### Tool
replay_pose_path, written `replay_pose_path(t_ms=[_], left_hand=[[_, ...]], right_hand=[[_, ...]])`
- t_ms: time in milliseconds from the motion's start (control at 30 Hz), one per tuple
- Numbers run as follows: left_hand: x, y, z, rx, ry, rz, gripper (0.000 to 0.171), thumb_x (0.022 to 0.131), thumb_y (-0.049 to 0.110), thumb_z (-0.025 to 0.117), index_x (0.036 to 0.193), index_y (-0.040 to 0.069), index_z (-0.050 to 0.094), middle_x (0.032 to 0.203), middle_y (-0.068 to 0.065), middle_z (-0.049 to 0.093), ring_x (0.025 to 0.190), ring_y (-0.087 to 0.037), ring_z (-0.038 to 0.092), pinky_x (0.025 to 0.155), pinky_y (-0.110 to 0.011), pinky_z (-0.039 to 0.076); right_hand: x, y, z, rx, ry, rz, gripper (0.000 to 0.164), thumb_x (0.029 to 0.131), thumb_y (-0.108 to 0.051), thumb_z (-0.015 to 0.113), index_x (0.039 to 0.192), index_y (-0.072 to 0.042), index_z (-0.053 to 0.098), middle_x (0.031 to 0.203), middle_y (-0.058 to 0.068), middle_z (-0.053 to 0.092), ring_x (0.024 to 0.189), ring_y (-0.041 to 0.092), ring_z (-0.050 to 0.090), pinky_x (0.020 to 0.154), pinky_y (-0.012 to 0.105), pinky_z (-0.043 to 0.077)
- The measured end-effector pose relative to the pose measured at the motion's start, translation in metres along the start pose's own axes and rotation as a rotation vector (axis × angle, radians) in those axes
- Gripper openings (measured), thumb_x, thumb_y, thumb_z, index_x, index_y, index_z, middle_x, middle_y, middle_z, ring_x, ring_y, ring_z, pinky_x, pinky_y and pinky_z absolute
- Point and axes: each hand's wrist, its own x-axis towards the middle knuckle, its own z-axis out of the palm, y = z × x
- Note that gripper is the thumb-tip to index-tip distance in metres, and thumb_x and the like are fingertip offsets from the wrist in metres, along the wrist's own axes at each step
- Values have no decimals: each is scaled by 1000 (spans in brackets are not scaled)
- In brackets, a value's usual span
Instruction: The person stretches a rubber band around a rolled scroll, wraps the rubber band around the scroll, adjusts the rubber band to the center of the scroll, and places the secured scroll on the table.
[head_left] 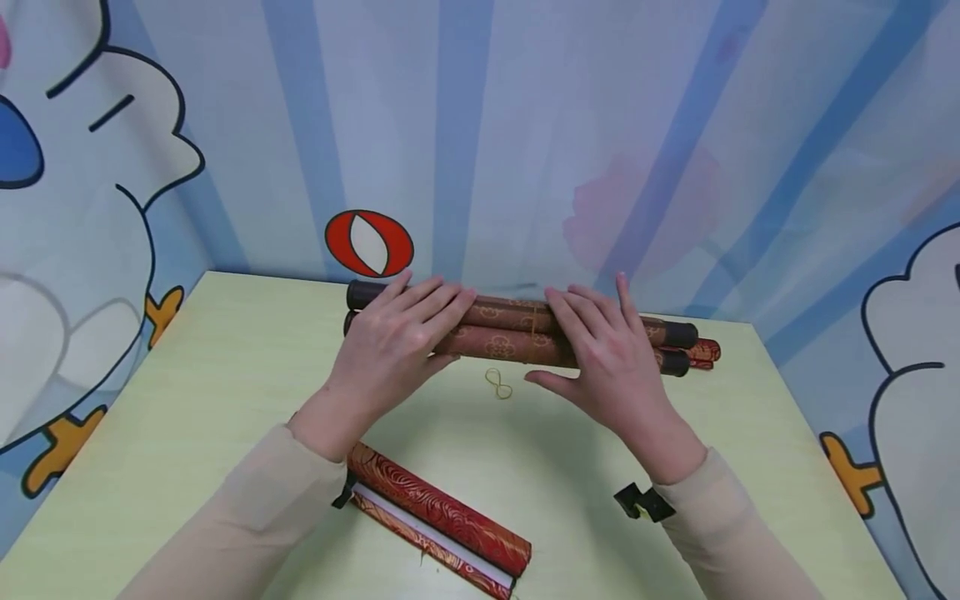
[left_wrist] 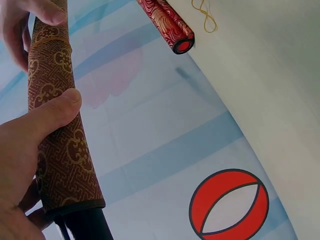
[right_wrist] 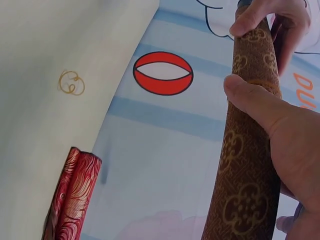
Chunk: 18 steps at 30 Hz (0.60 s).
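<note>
Both hands hold a brown patterned scroll [head_left: 498, 343], rolled into two parallel rolls with dark end caps, above the far part of the table. My left hand [head_left: 397, 342] grips its left half; in the left wrist view the thumb lies across the brown cloth [left_wrist: 62, 130]. Toward the other end my right hand [head_left: 611, 358] holds it, with the thumb over the near side in the right wrist view. A thin yellowish band [head_left: 534, 321] circles the rolls between the hands. The fingertips behind the scroll are mostly hidden.
A loose yellow rubber band [head_left: 498, 384] lies on the pale table [head_left: 247, 367]. One red-and-gold scroll [head_left: 442, 508] lies diagonally near the front, partly behind the left sleeve. Another red scroll [head_left: 705, 350] shows behind the brown one's right end. A printed cartoon backdrop [head_left: 465, 150] stands behind.
</note>
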Motion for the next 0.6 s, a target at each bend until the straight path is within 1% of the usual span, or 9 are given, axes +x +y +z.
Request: replay_pose_path(t_ms=[100, 200, 433, 600], left_hand=[[0, 0, 0, -4, -4, 2, 79, 74, 32, 101, 143, 10, 69, 138, -12, 72, 128, -32, 68, 116, -54, 48], [0, 0, 0, -3, -1, 5, 80, 74, 32, 102, 143, 10, 69, 138, -12, 72, 128, -32, 69, 116, -54, 48], [0, 4, 2, -9, 16, 5, 80, 72, 31, 103, 142, 10, 70, 136, -11, 73, 126, -32, 69, 115, -55, 48], [4, 9, 4, -15, 19, 22, 78, 75, 32, 101, 143, 10, 70, 136, -11, 73, 126, -31, 70, 114, -55, 50]], right_hand=[[-4, 4, 0, 1, 6, 13, 100, 68, -46, 102, 147, 0, 61, 134, 21, 68, 133, 41, 59, 129, 66, 20], [-4, 5, 1, 0, 7, 5, 96, 67, -42, 103, 145, -1, 63, 132, 21, 69, 131, 41, 59, 128, 67, 20], [3, -1, 5, -9, 18, -20, 96, 63, -41, 105, 141, -1, 66, 128, 21, 70, 126, 41, 62, 128, 67, 22], [11, -8, 6, -27, 12, -54, 95, 66, -46, 103, 140, -1, 66, 129, 19, 71, 124, 39, 63, 128, 65, 24]])
